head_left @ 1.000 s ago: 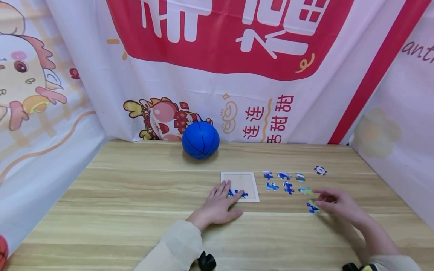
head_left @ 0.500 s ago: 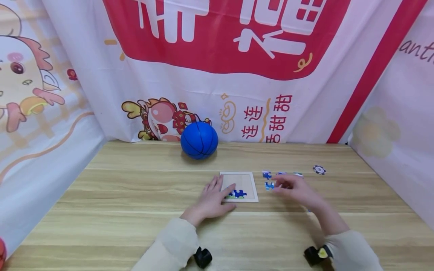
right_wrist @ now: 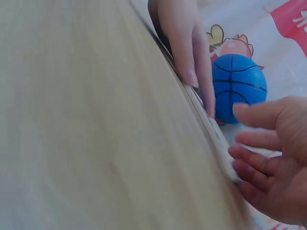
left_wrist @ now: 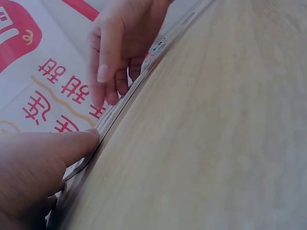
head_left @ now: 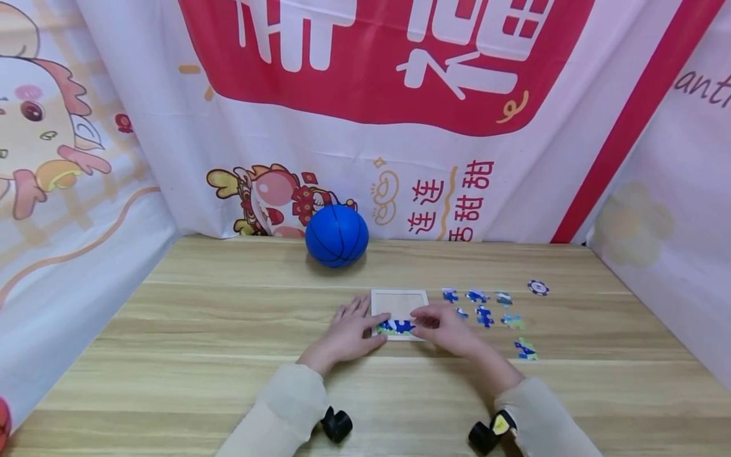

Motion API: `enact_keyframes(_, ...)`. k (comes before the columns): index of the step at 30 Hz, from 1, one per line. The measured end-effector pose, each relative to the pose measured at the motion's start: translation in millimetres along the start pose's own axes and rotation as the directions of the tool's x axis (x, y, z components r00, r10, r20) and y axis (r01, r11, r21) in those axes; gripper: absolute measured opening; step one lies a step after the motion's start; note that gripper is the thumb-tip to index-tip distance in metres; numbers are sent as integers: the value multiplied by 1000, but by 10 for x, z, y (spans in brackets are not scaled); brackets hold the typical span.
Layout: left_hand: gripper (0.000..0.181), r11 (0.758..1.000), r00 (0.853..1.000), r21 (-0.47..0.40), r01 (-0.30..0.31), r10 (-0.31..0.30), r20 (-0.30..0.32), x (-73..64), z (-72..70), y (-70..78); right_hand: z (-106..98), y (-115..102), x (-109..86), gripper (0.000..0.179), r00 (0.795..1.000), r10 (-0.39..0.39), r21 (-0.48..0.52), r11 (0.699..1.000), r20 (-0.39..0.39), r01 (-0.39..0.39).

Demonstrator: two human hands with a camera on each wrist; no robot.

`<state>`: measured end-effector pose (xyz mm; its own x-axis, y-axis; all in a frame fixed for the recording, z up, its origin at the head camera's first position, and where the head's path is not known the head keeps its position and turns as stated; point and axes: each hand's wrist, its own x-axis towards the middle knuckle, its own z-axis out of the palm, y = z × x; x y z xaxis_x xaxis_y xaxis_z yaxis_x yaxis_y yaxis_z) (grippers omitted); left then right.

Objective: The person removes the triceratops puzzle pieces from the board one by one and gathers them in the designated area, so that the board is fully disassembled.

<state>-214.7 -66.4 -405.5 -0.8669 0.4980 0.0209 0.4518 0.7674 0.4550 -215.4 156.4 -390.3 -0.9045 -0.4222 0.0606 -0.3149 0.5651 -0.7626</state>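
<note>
A white-rimmed puzzle frame (head_left: 425,298) lies on the table, with blue and green puzzle pieces (head_left: 398,327) joined along its near side. My left hand (head_left: 348,333) rests at the frame's left side with fairly straight fingers; the index finger reaches over the joined pieces. Over the frame's right side is my right hand (head_left: 448,330), its fingers loosely bent. In the right wrist view, a gap shows between this hand's thumb (right_wrist: 256,114) and fingers, and nothing is seen held. Several loose puzzle pieces (head_left: 484,316) lie in rows to the right of the frame.
At the back of the wooden table (head_left: 228,304) sits a blue toy basketball (head_left: 337,236). A round chip (head_left: 538,287) lies beyond the loose pieces on the right. Printed cloth (head_left: 365,158) hangs behind the table and along both sides.
My right hand has moved left from the nearest loose piece, across the rows, to the frame. My left hand has slid slightly left, uncovering more of the joined pieces.
</note>
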Motion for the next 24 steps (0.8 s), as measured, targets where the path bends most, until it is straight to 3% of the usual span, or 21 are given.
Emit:
enact_keyframes(9,47,1000,1000,-15,-22,22,-19,-11,-5,-7,168,28,25,30,996,23,-109,993,-90,-33)
enact_keyframes(15,46,1000,1000,-14,-16,16,-19,-8,-5,-7,196,42,48,29,995,-25,-153,988,-98,10)
enact_keyframes(24,47,1000,1000,-26,9,-9,6,8,0,-8,216,38,52,28,994,31,-176,983,-107,-50)
